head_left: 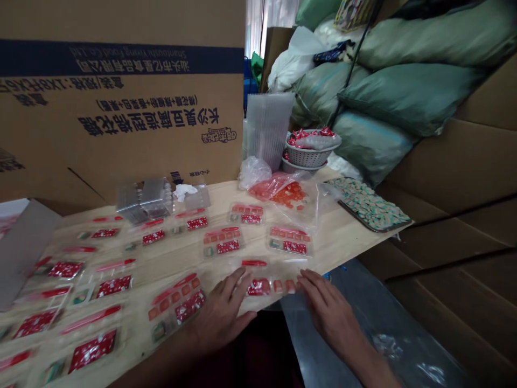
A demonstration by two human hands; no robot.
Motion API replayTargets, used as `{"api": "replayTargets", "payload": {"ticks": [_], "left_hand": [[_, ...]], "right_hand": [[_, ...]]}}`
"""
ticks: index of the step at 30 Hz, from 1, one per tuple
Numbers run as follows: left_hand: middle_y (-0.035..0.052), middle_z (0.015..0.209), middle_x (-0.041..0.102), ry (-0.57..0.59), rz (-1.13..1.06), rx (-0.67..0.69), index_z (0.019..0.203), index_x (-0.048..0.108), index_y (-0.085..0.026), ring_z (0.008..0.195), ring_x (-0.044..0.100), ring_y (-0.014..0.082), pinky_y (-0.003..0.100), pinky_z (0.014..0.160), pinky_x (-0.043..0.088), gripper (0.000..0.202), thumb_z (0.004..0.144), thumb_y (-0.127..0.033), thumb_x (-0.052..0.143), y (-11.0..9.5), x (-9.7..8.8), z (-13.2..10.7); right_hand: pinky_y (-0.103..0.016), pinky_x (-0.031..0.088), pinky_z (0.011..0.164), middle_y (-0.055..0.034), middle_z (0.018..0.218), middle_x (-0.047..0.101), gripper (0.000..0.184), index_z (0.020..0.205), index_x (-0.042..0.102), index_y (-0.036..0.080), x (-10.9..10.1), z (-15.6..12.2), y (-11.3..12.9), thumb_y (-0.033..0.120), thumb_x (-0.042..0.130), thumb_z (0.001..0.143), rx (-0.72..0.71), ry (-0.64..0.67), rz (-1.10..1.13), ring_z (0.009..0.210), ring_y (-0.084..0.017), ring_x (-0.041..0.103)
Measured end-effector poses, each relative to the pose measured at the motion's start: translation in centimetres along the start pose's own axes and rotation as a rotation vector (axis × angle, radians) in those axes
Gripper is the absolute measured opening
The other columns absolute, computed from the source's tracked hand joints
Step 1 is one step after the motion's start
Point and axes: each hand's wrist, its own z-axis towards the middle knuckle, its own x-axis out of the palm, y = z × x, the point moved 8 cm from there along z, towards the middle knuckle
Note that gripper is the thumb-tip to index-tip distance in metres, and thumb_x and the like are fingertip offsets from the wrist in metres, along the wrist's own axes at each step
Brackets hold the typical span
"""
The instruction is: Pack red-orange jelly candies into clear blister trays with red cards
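My left hand [222, 307] lies at the table's front edge, thumb spread away from its fingers. Its fingertips reach a red packet with white spots [258, 286] by a transparent tray. Opposite, my right hand [329, 304] has its fingers stretched out and slightly curved, beside small orange candy pieces [285, 286]. Whether its fingertips touch the nearest piece is hard to see. A red plastic stick [253, 263] lies just behind the packet. Left of my left hand sits a filled transparent tray [176, 305] with orange pieces, a red stick, a spotted packet and a green-and-white piece.
Several similar trays [222, 241] cover the table [169, 258]. Behind are stacked plastic trays [144, 199], a bag of orange pieces [283, 191] and a grey basket [313, 153]. A dark tray of green-and-white pieces [369, 203] stands right. A large carton [121, 108] borders the back.
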Motion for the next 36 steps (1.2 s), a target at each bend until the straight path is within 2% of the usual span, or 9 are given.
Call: {"api": "replayTargets", "payload": {"ticks": [3, 6, 9, 12, 17, 23, 26, 32, 36], "left_hand": [[0.0110, 0.121, 0.060, -0.141, 0.121, 0.149, 0.132, 0.039, -0.020, 0.106, 0.059, 0.0226, 0.035, 0.088, 0.049, 0.040, 0.093, -0.029, 0.043, -1.6, -1.4, -1.5], [0.0069, 0.100, 0.068, -0.226, 0.011, 0.106, 0.117, 0.052, -0.020, 0.091, 0.064, 0.0193, 0.031, 0.080, 0.051, 0.026, 0.093, -0.022, 0.040, -0.9, -2.3, -2.1], [0.0044, 0.088, 0.068, -0.190, -0.331, -0.157, 0.112, 0.055, -0.021, 0.077, 0.064, 0.0162, 0.027, 0.069, 0.051, 0.024, 0.091, -0.029, 0.045, 2.4, -2.1, -1.4], [-0.0018, 0.064, 0.062, -0.111, -0.610, -0.503, 0.110, 0.055, -0.018, 0.057, 0.058, 0.0145, 0.024, 0.054, 0.046, 0.029, 0.085, -0.032, 0.049, 6.3, -0.1, -0.6], [0.0033, 0.081, 0.062, -0.059, -0.486, -0.757, 0.099, 0.061, -0.015, 0.063, 0.057, 0.0148, 0.026, 0.058, 0.044, 0.029, 0.072, -0.027, 0.061, 10.5, 2.8, 0.5], [-0.0006, 0.068, 0.059, 0.112, -0.457, -0.766, 0.100, 0.061, -0.014, 0.064, 0.056, 0.0159, 0.026, 0.061, 0.044, 0.024, 0.078, -0.017, 0.052, 11.1, 4.4, 1.0], [0.0033, 0.085, 0.062, 0.146, -0.352, -0.738, 0.107, 0.058, -0.015, 0.076, 0.059, 0.0180, 0.029, 0.071, 0.047, 0.030, 0.077, -0.012, 0.054, 10.2, 3.7, 1.0], [0.0111, 0.109, 0.060, 0.266, 0.046, -0.433, 0.105, 0.060, -0.017, 0.104, 0.055, 0.0250, 0.039, 0.091, 0.045, 0.033, 0.080, -0.004, 0.043, 6.2, 3.2, 2.2], [0.0094, 0.106, 0.061, 0.178, -0.068, -0.399, 0.099, 0.060, -0.018, 0.102, 0.056, 0.0227, 0.037, 0.092, 0.046, 0.025, 0.080, -0.009, 0.047, 7.6, 1.2, 0.9]], "right_hand": [[-0.042, 0.051, 0.091, -0.0122, 0.122, 0.058, 0.045, 0.127, 0.048, 0.017, -0.5, 0.7, 2.9, 0.002, 0.034, 0.087, -0.064, 0.070, 0.122, 0.116, -0.024, 0.052], [-0.036, 0.053, 0.089, -0.0115, 0.125, 0.055, 0.042, 0.127, 0.048, 0.022, -1.2, 1.9, 3.9, 0.007, 0.037, 0.090, -0.036, 0.090, 0.309, 0.115, -0.022, 0.053], [-0.031, 0.054, 0.083, -0.0095, 0.117, 0.058, 0.032, 0.123, 0.049, 0.026, -0.3, 3.2, 2.5, 0.017, 0.044, 0.092, 0.115, 0.078, 0.595, 0.107, -0.020, 0.058], [-0.030, 0.056, 0.072, -0.0080, 0.104, 0.062, 0.040, 0.128, 0.041, 0.023, 3.6, 4.0, -0.4, 0.028, 0.049, 0.089, 0.378, 0.080, 0.855, 0.087, -0.019, 0.064], [-0.041, 0.051, 0.084, -0.0105, 0.108, 0.059, 0.041, 0.121, 0.049, 0.018, 9.5, 4.8, -2.5, 0.036, 0.050, 0.084, 0.493, 0.054, 0.779, 0.097, -0.024, 0.059], [-0.046, 0.046, 0.092, -0.0119, 0.111, 0.054, 0.032, 0.119, 0.049, 0.020, 10.2, 4.5, -0.9, 0.029, 0.043, 0.089, 0.454, 0.012, 0.567, 0.106, -0.026, 0.053], [-0.046, 0.046, 0.094, -0.0128, 0.115, 0.052, 0.025, 0.111, 0.053, 0.020, 9.6, 4.6, -0.1, 0.025, 0.042, 0.090, 0.398, 0.019, 0.483, 0.110, -0.026, 0.051], [-0.047, 0.040, 0.101, -0.0107, 0.129, 0.050, 0.023, 0.112, 0.054, 0.021, 9.4, 5.1, 2.2, 0.023, 0.047, 0.090, 0.178, 0.192, 0.428, 0.124, -0.026, 0.042], [-0.045, 0.039, 0.101, -0.0125, 0.128, 0.050, 0.023, 0.109, 0.054, 0.020, 8.5, 6.0, 0.5, 0.029, 0.052, 0.088, 0.130, 0.228, 0.447, 0.124, -0.026, 0.042]]}}
